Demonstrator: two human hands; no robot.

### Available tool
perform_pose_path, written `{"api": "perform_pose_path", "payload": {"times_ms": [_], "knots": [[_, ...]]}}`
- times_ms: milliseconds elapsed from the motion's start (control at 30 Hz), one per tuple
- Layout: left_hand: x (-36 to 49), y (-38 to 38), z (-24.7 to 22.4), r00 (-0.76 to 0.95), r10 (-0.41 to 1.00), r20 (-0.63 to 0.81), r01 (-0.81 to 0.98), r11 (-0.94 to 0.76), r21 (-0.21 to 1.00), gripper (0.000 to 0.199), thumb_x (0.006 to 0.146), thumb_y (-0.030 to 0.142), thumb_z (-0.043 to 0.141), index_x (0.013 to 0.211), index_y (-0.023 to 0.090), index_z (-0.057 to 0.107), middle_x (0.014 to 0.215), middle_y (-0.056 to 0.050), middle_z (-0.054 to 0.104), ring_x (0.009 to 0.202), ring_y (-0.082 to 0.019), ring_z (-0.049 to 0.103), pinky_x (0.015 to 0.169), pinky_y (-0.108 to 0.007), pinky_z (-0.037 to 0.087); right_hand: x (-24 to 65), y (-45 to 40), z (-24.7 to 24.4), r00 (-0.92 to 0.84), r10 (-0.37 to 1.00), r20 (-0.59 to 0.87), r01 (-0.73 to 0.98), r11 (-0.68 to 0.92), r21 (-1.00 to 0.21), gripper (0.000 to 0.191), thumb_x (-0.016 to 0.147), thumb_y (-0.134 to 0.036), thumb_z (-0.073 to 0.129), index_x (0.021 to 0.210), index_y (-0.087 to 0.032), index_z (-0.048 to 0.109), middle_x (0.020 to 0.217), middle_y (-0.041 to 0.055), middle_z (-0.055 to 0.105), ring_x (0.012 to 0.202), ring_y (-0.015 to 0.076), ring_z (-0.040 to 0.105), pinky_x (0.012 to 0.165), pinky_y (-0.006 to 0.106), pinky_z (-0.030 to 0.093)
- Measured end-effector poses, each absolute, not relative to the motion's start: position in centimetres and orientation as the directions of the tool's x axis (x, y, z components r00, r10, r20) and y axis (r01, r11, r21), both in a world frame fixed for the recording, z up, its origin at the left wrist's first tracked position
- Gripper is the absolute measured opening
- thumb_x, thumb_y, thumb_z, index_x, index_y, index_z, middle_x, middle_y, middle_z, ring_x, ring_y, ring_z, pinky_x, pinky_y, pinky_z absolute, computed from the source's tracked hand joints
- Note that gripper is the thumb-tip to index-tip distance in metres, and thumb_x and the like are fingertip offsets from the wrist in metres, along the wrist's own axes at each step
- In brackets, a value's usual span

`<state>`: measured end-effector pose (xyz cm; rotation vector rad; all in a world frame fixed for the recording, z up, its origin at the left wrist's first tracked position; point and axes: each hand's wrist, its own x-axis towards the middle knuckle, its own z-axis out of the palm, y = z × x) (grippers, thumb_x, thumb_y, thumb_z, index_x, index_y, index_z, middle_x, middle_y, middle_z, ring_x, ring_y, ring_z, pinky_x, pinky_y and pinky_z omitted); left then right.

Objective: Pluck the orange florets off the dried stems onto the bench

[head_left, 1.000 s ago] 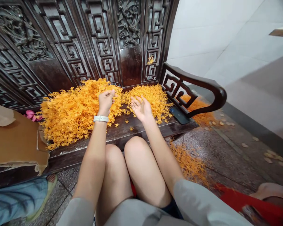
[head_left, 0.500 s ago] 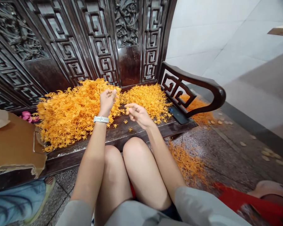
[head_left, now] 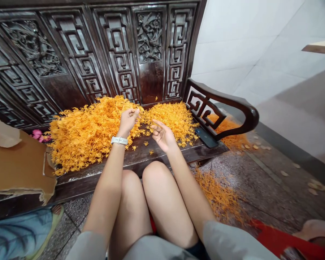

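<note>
My left hand [head_left: 129, 121], with a pale watch band on the wrist, is closed in a pinch at the right edge of a large heap of orange-yellow spidery flowers [head_left: 83, 137]. What its fingers hold is too small to make out. My right hand [head_left: 164, 136] is open, index finger stretched out and the others loosely curled, in front of a smaller pile of short yellow flower heads [head_left: 173, 119]. A small yellow piece [head_left: 156, 98] shows against the bench back above that pile. Several loose flower heads [head_left: 151, 152] lie on the dark wooden bench [head_left: 135, 157] near my knees.
A phone [head_left: 206, 137] lies by the carved armrest [head_left: 241, 112]. At left stands a cardboard box [head_left: 21, 166], with pink flowers [head_left: 38, 135] behind it. Orange stems [head_left: 219, 195] litter the floor. Another person's jeans leg [head_left: 18, 231] shows at lower left, and red cloth [head_left: 276, 238] lower right.
My right hand's pinch has opened, and the small yellow piece it held is gone from its fingers. A yellow piece now appears above the smaller pile. The view has shifted slightly.
</note>
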<state>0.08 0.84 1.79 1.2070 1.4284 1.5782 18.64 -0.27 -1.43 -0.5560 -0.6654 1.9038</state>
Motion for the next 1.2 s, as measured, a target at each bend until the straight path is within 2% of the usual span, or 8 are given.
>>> {"api": "perform_pose_path", "payload": {"times_ms": [333, 633, 700, 767, 867, 933, 1067, 1200], "knots": [[1.4, 0.1, 2.3, 0.218, 0.939, 0.266, 0.135, -0.299, 0.945, 0.047, 0.071, 0.058, 0.091, 0.076, 0.013, 0.074, 0.069, -0.006, 0.071, 0.059, -0.012, 0.059, 0.058, -0.025, 0.044, 17.8, -1.3, -1.8, -0.16, 0.976, 0.145, -0.506, 0.045, -0.862, 0.042, 0.08, -0.051, 0.085, 0.102, -0.022, 0.064, 0.079, -0.0025, 0.072, 0.052, 0.0076, 0.056, 0.046, 0.02, 0.042], [1.7, 1.1, 1.7, 0.07, 0.933, 0.352, 0.177, -0.359, 0.916, 0.04, 0.077, 0.05, 0.086, 0.068, 0.015, 0.069, 0.064, -0.003, 0.065, 0.058, -0.013, 0.054, 0.056, -0.026, 0.041, 18.4, -1.7, -1.8, -0.315, 0.886, 0.34, -0.458, 0.172, -0.872, 0.036, 0.08, -0.047, 0.088, 0.089, -0.021, 0.065, 0.062, -0.0059, 0.065, 0.047, 0.0075, 0.051, 0.046, 0.019, 0.04], [1.0, 1.6, 1.4, -0.149, 0.909, 0.388, 0.206, -0.355, 0.912, 0.036, 0.083, 0.045, 0.082, 0.069, 0.017, 0.066, 0.062, -0.001, 0.062, 0.058, -0.013, 0.053, 0.056, -0.025, 0.04, 19.1, -2.7, -0.4, -0.665, 0.666, 0.338, -0.387, 0.079, -0.919, 0.035, 0.083, -0.049, 0.086, 0.089, -0.018, 0.07, 0.064, -0.0025, 0.069, 0.05, 0.0082, 0.057, 0.048, 0.019, 0.043], [0.0, 1.8, 1.0, -0.331, 0.87, 0.366, 0.191, -0.319, 0.928, 0.033, 0.087, 0.041, 0.079, 0.07, 0.018, 0.064, 0.062, -0.001, 0.06, 0.059, -0.013, 0.053, 0.057, -0.025, 0.04, 19.9, -4.2, 1.2, -0.977, 0.115, 0.179, -0.179, 0.013, -0.984, 0.036, 0.087, -0.05, 0.083, 0.093, -0.015, 0.078, 0.077, 0.006, 0.077, 0.06, 0.0126, 0.068, 0.055, 0.021, 0.051], [-1.4, 1.8, 0.4, -0.341, 0.906, 0.252, 0.075, -0.241, 0.968, 0.031, 0.086, 0.043, 0.079, 0.075, 0.018, 0.065, 0.065, -0.001, 0.063, 0.06, -0.012, 0.055, 0.059, -0.024, 0.042, 20.7, -6.1, 2.7, -0.903, -0.427, -0.037, 0.025, 0.034, -0.999, 0.041, 0.08, -0.053, 0.088, 0.093, -0.015, 0.083, 0.088, 0.0129, 0.081, 0.074, 0.0208, 0.077, 0.064, 0.026, 0.058], [-1.7, 1.6, 0.1, -0.334, 0.922, 0.196, 0.017, -0.202, 0.979, 0.031, 0.081, 0.043, 0.083, 0.085, 0.017, 0.067, 0.066, -0.001, 0.064, 0.058, -0.012, 0.055, 0.058, -0.024, 0.042, 20.9, -6.4, 2.7, -0.961, -0.255, 0.112, -0.085, -0.114, -0.99, 0.045, 0.07, -0.059, 0.093, 0.084, -0.019, 0.081, 0.075, 0.01, 0.078, 0.066, 0.0205, 0.074, 0.059, 0.026, 0.057], [-0.9, 1.3, 0.0, -0.329, 0.933, 0.146, -0.015, -0.16, 0.987, 0.051, 0.07, 0.041, 0.091, 0.107, 0.017, 0.065, 0.068, 0.0, 0.066, 0.062, -0.015, 0.062, 0.058, -0.024, 0.043, 20.4, -4.7, 1.9, -0.655, 0.652, 0.381, -0.68, -0.291, -0.673, 0.05, 0.086, -0.075, 0.07, 0.103, -0.028, 0.075, 0.086, 0.0041, 0.079, 0.06, 0.0124, 0.062, 0.049, 0.02, 0.047], [-0.2, 1.2, -0.1, -0.221, 0.962, 0.16, 0.047, -0.153, 0.987, 0.059, 0.07, 0.048, 0.09, 0.114, 0.017, 0.065, 0.067, 0.0, 0.066, 0.063, -0.016, 0.064, 0.059, -0.025, 0.043, 19.7, -3.2, 1.3, -0.529, 0.834, 0.158, -0.769, -0.393, -0.504, 0.044, 0.101, -0.056, 0.056, 0.136, -0.031, 0.063, 0.113, 0.0063, 0.08, 0.066, 0.0112, 0.062, 0.054, 0.02, 0.048]]}}
